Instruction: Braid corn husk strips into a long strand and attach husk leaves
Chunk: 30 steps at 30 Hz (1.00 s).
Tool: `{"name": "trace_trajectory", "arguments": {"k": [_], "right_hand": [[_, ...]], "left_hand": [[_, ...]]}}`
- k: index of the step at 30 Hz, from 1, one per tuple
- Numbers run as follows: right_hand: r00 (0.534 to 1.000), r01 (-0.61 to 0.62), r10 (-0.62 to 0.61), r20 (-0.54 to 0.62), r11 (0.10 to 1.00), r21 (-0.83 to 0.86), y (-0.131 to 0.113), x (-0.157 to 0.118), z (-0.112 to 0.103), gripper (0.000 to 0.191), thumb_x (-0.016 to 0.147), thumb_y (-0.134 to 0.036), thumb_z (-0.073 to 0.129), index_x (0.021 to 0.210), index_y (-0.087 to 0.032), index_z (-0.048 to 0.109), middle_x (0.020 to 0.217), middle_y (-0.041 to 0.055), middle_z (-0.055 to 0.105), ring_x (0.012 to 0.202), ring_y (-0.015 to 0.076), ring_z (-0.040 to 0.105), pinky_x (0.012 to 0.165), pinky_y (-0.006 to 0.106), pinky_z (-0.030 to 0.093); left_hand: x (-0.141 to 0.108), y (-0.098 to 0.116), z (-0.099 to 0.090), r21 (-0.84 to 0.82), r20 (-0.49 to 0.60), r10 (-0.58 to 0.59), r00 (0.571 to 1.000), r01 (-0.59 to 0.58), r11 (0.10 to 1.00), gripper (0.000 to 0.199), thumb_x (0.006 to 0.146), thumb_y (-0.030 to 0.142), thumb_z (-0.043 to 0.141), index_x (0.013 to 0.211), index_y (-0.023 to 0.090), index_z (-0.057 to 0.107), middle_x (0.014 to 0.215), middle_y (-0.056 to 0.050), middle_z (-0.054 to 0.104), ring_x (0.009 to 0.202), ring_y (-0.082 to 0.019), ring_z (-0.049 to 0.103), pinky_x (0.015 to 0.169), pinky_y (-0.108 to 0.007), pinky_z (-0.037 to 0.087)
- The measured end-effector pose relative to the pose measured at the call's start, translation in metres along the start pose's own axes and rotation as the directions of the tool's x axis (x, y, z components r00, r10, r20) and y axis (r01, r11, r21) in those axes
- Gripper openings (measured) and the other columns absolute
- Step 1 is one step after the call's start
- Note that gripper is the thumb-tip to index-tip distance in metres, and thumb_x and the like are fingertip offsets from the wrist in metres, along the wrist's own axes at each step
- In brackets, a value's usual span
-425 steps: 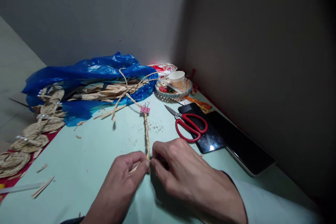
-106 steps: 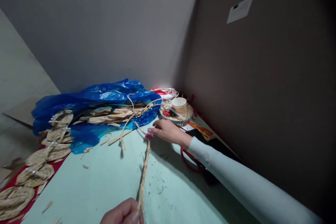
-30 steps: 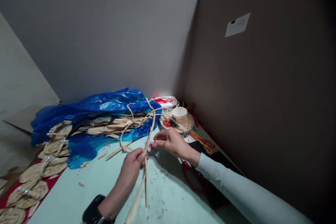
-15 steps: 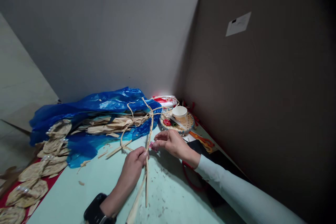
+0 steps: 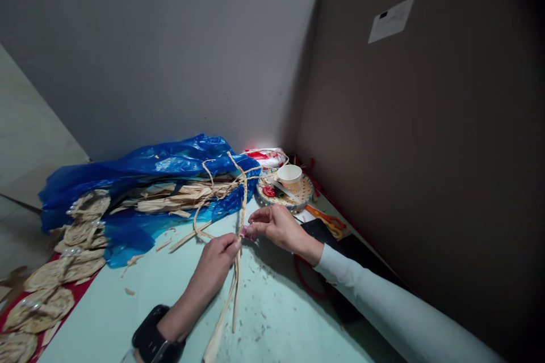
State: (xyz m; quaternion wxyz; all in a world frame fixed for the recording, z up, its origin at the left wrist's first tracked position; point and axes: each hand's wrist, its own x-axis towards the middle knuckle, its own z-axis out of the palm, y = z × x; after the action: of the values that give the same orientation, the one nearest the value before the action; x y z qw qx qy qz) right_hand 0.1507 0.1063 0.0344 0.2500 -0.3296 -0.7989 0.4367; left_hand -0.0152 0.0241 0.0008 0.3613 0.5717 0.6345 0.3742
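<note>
My left hand (image 5: 219,261) is closed on a braided cord of dry plant fibre (image 5: 244,201), pinching it between thumb and fingers. Below that grip, loose unbraided strands (image 5: 236,300) hang towards the front of the table. My right hand (image 5: 283,229) is closed at the fingertips on a small pink piece (image 5: 244,232), which sits right beside the braid; its exact kind is too small to tell. Above the hands the braid runs up across other thin cords. A bundle of dry fibre strips (image 5: 170,199) lies behind and to the left.
A blue plastic bag (image 5: 179,156) surrounds the fibre bundle. Woven coiled pieces (image 5: 46,278) line the left edge. At the back right stands a round woven tray (image 5: 305,195) with a white cup (image 5: 289,174). Orange-handled scissors (image 5: 330,219) lie near a black item (image 5: 317,231). Panels rise behind and right.
The camera view has shifted slightly, so everything sits a little higher and further left. Both hands keep their grips, and the pink piece stays by the braid.
</note>
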Motion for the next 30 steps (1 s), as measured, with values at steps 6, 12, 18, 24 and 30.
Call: {"name": "trace_trajectory", "arguments": {"k": [6,12,18,24,30], "right_hand": [[0.998,-0.021,0.019,0.055,0.999,0.027,0.002,0.000,-0.005,0.028,0.078,-0.040,0.069,0.071,-0.014,0.072,0.066,0.0031,0.071,0.063,0.0161,0.062,0.056,0.023,0.039],[0.995,-0.104,0.104,0.001,0.991,0.083,0.019,0.009,0.007,0.030,0.076,-0.035,0.070,0.095,-0.012,0.069,0.077,0.0056,0.074,0.073,0.0194,0.067,0.063,0.026,0.046],[0.975,-0.131,0.140,-0.170,0.989,0.066,0.018,0.000,0.028,0.030,0.083,-0.025,0.062,0.111,-0.013,0.059,0.094,0.0084,0.073,0.087,0.0208,0.067,0.077,0.030,0.047],[0.949,-0.139,0.135,-0.284,0.990,0.005,0.011,-0.035,0.036,0.028,0.087,-0.022,0.055,0.115,-0.015,0.057,0.107,0.0106,0.068,0.098,0.0223,0.063,0.086,0.034,0.045],[0.943,-0.148,0.134,-0.304,0.989,-0.024,0.013,-0.036,0.035,0.026,0.088,-0.019,0.053,0.113,-0.015,0.059,0.106,0.0100,0.070,0.090,0.0201,0.064,0.080,0.031,0.045]], "left_hand": [[0.001,-0.001,-0.001,-0.049,0.079,0.000,0.997,0.004,0.999,0.032,0.076,0.041,0.050,0.052,0.023,0.040,0.050,0.006,0.039,0.052,-0.014,0.036,0.055,-0.027,0.026],[0.001,-0.003,-0.001,-0.058,0.018,-0.010,1.000,0.011,0.998,0.032,0.077,0.038,0.051,0.052,0.023,0.040,0.052,0.006,0.039,0.055,-0.015,0.037,0.057,-0.027,0.026],[0.003,-0.008,-0.001,-0.063,0.023,-0.019,1.000,0.020,0.998,0.032,0.079,0.039,0.052,0.052,0.021,0.048,0.053,0.004,0.048,0.057,-0.015,0.045,0.059,-0.028,0.031],[0.001,-0.013,0.000,-0.022,0.062,-0.065,0.996,0.066,0.998,0.042,0.089,0.044,0.055,0.055,0.019,0.050,0.052,0.007,0.047,0.050,-0.012,0.046,0.057,-0.026,0.038],[0.001,-0.012,0.001,0.029,0.038,-0.070,0.997,0.069,0.997,0.045,0.089,0.044,0.054,0.052,0.020,0.047,0.049,0.007,0.046,0.049,-0.012,0.045,0.056,-0.026,0.036]]}}
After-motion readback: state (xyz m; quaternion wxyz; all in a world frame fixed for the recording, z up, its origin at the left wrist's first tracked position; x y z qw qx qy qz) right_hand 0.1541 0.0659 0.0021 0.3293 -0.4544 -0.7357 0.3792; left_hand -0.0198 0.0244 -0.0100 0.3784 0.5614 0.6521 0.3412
